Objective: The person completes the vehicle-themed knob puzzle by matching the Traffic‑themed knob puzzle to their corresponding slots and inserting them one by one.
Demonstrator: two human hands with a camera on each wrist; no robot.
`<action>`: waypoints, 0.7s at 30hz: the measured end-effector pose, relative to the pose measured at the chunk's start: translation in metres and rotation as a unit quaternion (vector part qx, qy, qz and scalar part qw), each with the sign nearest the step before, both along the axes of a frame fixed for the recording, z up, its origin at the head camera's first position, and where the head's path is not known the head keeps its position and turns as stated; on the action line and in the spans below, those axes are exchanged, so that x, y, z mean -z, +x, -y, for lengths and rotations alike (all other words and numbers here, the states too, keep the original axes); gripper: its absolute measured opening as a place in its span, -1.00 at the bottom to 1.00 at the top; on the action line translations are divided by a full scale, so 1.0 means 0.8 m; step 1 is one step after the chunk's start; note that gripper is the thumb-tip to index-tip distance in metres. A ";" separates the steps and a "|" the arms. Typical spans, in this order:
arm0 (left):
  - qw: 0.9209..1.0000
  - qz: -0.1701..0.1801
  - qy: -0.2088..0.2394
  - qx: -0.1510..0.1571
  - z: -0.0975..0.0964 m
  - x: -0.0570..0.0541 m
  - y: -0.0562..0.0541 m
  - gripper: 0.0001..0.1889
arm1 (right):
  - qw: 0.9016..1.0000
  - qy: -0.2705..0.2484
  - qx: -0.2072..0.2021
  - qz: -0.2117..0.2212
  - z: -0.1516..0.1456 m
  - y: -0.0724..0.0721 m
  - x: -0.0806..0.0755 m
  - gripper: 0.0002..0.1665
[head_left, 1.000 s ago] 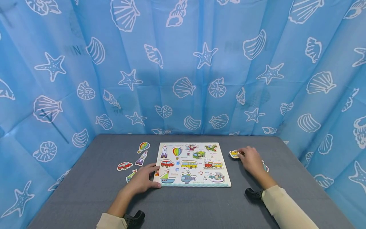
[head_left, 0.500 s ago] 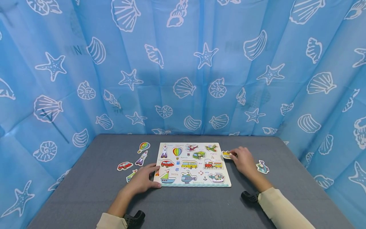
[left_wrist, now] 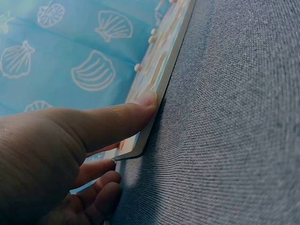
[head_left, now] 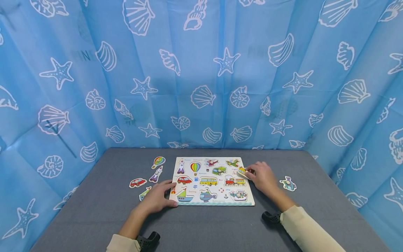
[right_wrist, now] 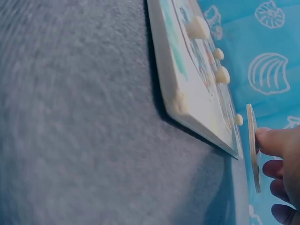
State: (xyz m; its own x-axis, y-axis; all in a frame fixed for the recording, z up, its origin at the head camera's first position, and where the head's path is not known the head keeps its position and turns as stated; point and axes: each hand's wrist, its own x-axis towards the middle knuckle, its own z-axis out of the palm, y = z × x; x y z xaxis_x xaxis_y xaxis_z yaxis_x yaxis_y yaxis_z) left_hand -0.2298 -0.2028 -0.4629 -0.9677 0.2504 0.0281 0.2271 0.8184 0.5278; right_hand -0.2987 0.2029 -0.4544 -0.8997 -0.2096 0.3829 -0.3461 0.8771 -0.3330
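A wooden peg puzzle board (head_left: 211, 202) with pictured vehicles lies flat on the table. At its near left corner my left hand (head_left: 160, 196) holds the edge, the thumb (left_wrist: 126, 115) on the front side and the fingers round the left side. My right hand (head_left: 262, 178) pinches a yellow puzzle piece (head_left: 241, 171), apparently the bus, just over the board's right edge. In the right wrist view that puzzle piece (right_wrist: 253, 147) is tilted on edge and clear of the board. Several pieces with knobs, such as the train (head_left: 234, 181) and the green truck (head_left: 219, 170), sit in the board.
Left of the board lie loose pieces: a balloon (head_left: 158, 161), a rocket (head_left: 155, 174), a red car (head_left: 137, 182) and a sailboat (head_left: 144, 193) partly behind the left hand. To the right lies a bluish piece (head_left: 288, 183). A blue shell-patterned curtain (head_left: 201, 77) hangs behind the grey table (head_left: 214, 227).
My right hand has carried the yellow piece leftward from the table to over the board's right edge, uncovering the bluish piece. My left hand has stayed at the corner.
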 end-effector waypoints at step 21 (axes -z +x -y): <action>1.000 -0.004 0.005 0.003 0.002 0.003 0.000 -0.24 | 0.998 -0.023 -0.045 -0.041 0.037 0.003 0.006 -0.79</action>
State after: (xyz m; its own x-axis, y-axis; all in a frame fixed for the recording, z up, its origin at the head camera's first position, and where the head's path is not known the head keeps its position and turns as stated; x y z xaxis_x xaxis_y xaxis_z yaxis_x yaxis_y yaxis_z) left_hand -0.2301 -0.2044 -0.4650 -0.9661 0.2552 0.0381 0.2355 0.8116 0.5347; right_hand -0.2967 0.1731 -0.4591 -0.8433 -0.2689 0.4654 -0.4509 0.8253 -0.3401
